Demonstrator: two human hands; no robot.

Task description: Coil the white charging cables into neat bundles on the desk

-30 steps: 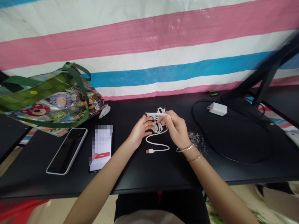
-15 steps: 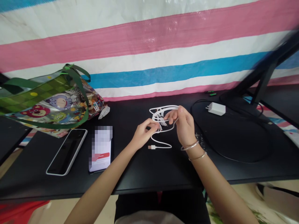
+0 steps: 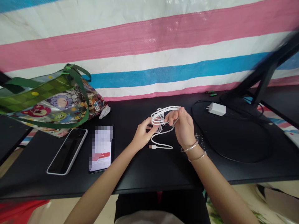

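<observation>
A white USB charging cable (image 3: 164, 109) is partly gathered in loops between my two hands, just over the black table. My right hand (image 3: 184, 127), with two bangles at the wrist, is closed on the loops near their right end. My left hand (image 3: 143, 133) pinches the loops at their lower left side. Some of the cable is bunched behind the loops. From below my hands a loose length runs down in a curve, and its USB plug (image 3: 153, 147) lies on the table pointing left.
Left of my hands are a phone with a lit screen (image 3: 102, 149), a white-edged dark phone (image 3: 67, 152) and a clear cartoon bag with green handles (image 3: 58, 102). On the right lie a white charger plug (image 3: 217, 109) and a looped black cable (image 3: 210, 148). A striped sheet (image 3: 149, 76) hangs behind.
The loops have tilted and drawn closer together, and their left end has shifted slightly right. My left fingers have moved slightly up. Both hands keep hold of the cable.
</observation>
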